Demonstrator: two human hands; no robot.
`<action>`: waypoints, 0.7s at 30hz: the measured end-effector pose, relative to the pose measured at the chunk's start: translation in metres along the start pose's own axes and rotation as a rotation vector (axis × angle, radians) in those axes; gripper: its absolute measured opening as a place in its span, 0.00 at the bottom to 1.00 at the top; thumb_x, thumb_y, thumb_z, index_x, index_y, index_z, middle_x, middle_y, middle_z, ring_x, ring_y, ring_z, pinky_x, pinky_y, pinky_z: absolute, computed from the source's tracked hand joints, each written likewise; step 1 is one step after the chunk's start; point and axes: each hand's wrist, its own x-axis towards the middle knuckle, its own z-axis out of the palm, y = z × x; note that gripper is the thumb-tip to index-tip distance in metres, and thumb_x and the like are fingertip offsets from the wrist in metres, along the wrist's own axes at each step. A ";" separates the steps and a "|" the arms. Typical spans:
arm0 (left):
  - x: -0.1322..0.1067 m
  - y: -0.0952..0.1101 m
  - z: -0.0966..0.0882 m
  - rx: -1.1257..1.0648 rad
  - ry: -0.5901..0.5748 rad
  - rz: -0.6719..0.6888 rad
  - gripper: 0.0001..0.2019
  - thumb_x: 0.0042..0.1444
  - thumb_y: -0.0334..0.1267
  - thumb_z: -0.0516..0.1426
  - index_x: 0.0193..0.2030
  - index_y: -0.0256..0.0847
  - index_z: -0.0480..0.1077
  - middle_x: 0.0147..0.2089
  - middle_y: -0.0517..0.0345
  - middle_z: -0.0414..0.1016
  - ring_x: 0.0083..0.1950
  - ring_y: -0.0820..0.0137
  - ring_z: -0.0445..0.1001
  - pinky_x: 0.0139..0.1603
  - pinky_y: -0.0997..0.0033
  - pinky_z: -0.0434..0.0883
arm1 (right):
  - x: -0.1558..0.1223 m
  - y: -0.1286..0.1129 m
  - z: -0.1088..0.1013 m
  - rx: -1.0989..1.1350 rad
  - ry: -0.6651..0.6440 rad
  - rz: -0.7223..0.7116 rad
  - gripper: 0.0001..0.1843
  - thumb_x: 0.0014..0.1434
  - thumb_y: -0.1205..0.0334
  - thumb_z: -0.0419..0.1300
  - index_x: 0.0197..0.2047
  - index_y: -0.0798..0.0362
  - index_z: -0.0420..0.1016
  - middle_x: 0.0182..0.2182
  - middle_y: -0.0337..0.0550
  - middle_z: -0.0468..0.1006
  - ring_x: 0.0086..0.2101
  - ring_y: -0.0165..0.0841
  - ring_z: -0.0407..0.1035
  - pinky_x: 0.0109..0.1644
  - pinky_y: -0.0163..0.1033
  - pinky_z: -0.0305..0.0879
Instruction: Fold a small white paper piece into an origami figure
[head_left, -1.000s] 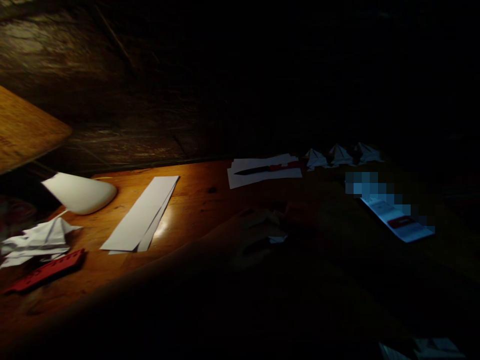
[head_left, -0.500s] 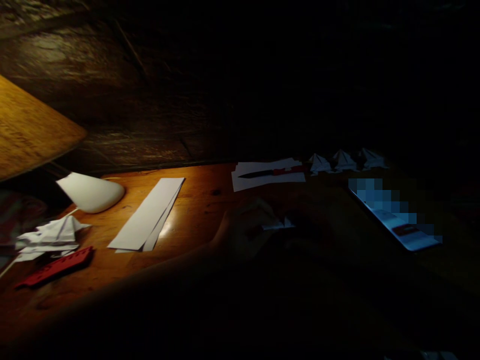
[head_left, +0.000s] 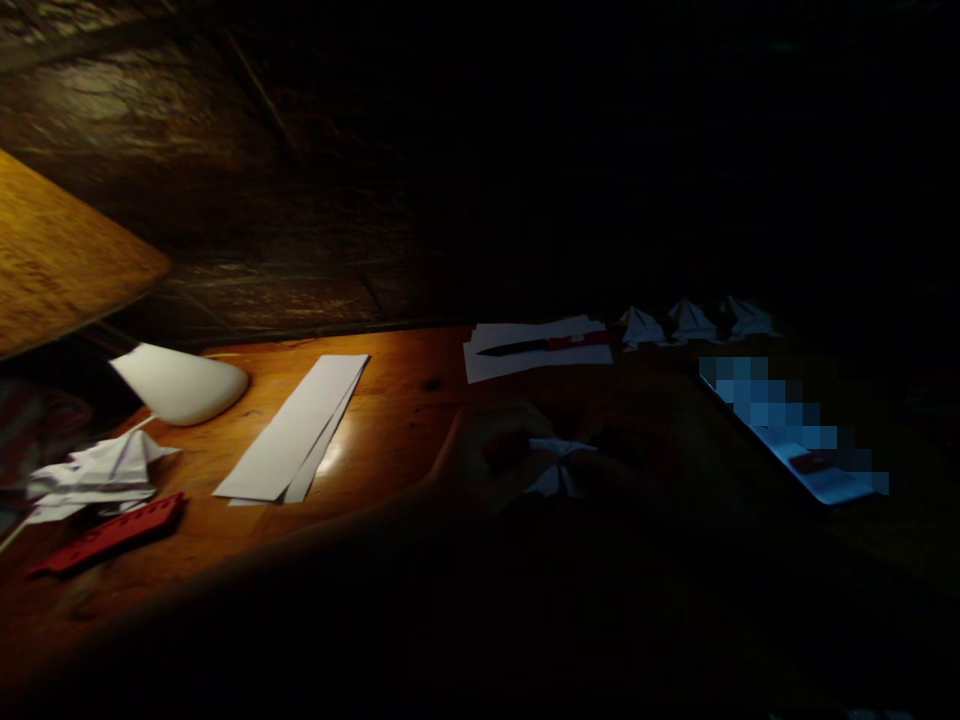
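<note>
Folded paper is turned broader to view than in earlier frame, nearer than knife; pinched at left edge by left hand, at right by shadowed right hand. Folds seemingly being shaped; even two-sided grip probably called for next.

A rough, dark brown wall is rising behind the wooden tabletop, its surface catching yellowish glints at the left, with darker seams running across it. At the left edge a tan lampshade is glowing, and a white, rounded base is sitting below it. Warm light is spreading over the left part of the wood, while deep shadow is swallowing the room's right side.
</note>
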 end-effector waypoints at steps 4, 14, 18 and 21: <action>0.002 0.003 0.001 -0.030 -0.004 -0.088 0.05 0.63 0.34 0.61 0.38 0.37 0.78 0.36 0.53 0.81 0.36 0.71 0.78 0.37 0.71 0.75 | -0.001 0.001 0.001 0.034 -0.022 0.111 0.10 0.65 0.51 0.67 0.38 0.49 0.81 0.33 0.37 0.82 0.33 0.32 0.75 0.35 0.35 0.67; -0.002 -0.004 0.007 -0.227 -0.038 -0.297 0.11 0.63 0.40 0.61 0.31 0.36 0.75 0.30 0.57 0.74 0.32 0.73 0.71 0.32 0.73 0.66 | 0.002 0.001 0.009 0.338 -0.046 0.293 0.11 0.61 0.52 0.69 0.32 0.50 0.82 0.29 0.37 0.81 0.29 0.30 0.74 0.32 0.33 0.68; -0.003 -0.005 0.008 -0.240 -0.041 -0.280 0.13 0.61 0.42 0.63 0.29 0.36 0.74 0.28 0.58 0.72 0.29 0.74 0.69 0.28 0.74 0.63 | 0.002 -0.003 0.011 0.340 -0.025 0.282 0.08 0.60 0.58 0.68 0.31 0.51 0.81 0.28 0.36 0.80 0.29 0.29 0.73 0.33 0.33 0.67; -0.002 -0.001 0.009 -0.243 -0.037 -0.261 0.13 0.61 0.41 0.63 0.29 0.36 0.74 0.29 0.58 0.72 0.30 0.74 0.70 0.30 0.74 0.64 | 0.000 -0.005 0.012 0.346 -0.001 0.275 0.07 0.60 0.59 0.67 0.32 0.51 0.81 0.26 0.35 0.78 0.27 0.28 0.70 0.30 0.32 0.64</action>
